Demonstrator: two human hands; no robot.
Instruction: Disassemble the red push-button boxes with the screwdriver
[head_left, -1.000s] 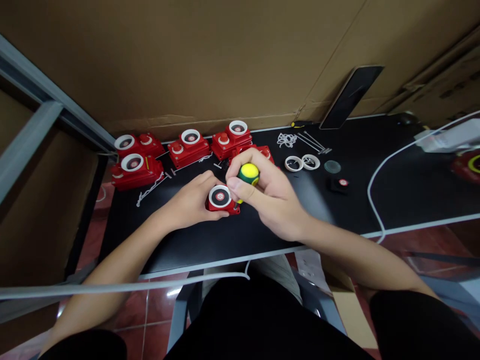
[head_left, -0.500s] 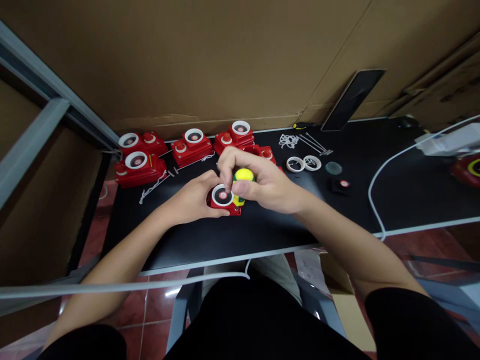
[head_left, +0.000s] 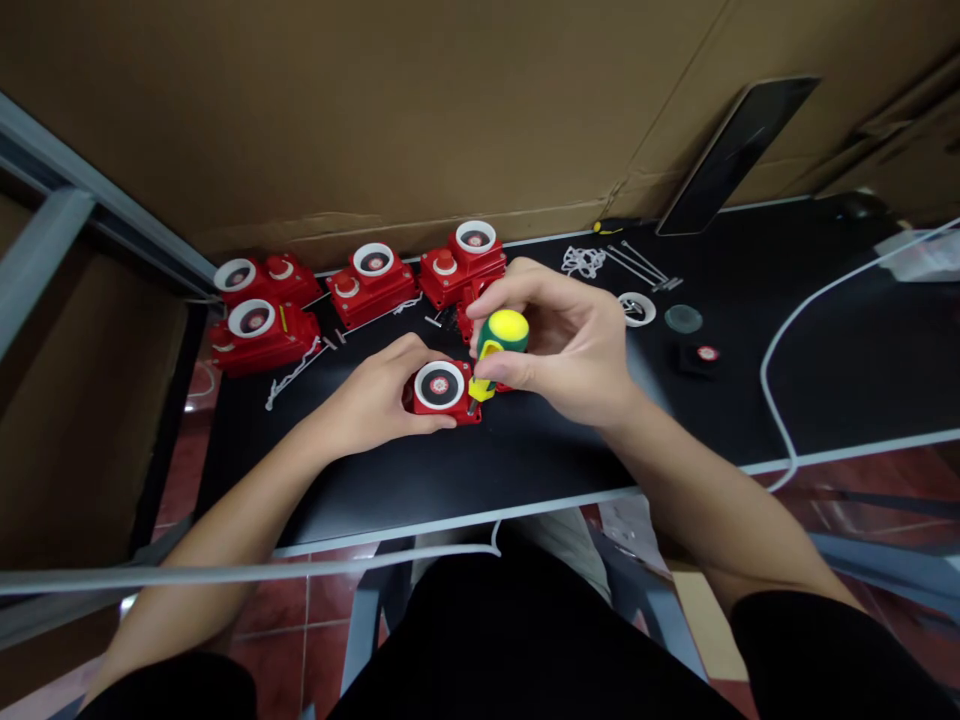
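A small red box with a white-ringed black dial [head_left: 441, 389] rests on the black table [head_left: 825, 370]. My left hand [head_left: 375, 395] is wrapped round its left side and holds it down. My right hand [head_left: 570, 345] is closed on a green and yellow screwdriver [head_left: 498, 347], which stands nearly upright with its tip at the box's right edge. The tip itself is hidden by the handle and my fingers.
Several more red boxes [head_left: 373, 285] sit in a row at the back left. White string [head_left: 583, 262], thin metal rods [head_left: 645, 268], a white ring [head_left: 637, 308], a clear disc [head_left: 683, 319] and a small black part [head_left: 700, 356] lie right of my hands. A white cable [head_left: 787, 330] loops across the table's right.
My right hand has shifted its grip on the screwdriver, turning it, and now sits slightly further right. The view has tilted a little. My left hand keeps the red box in place.
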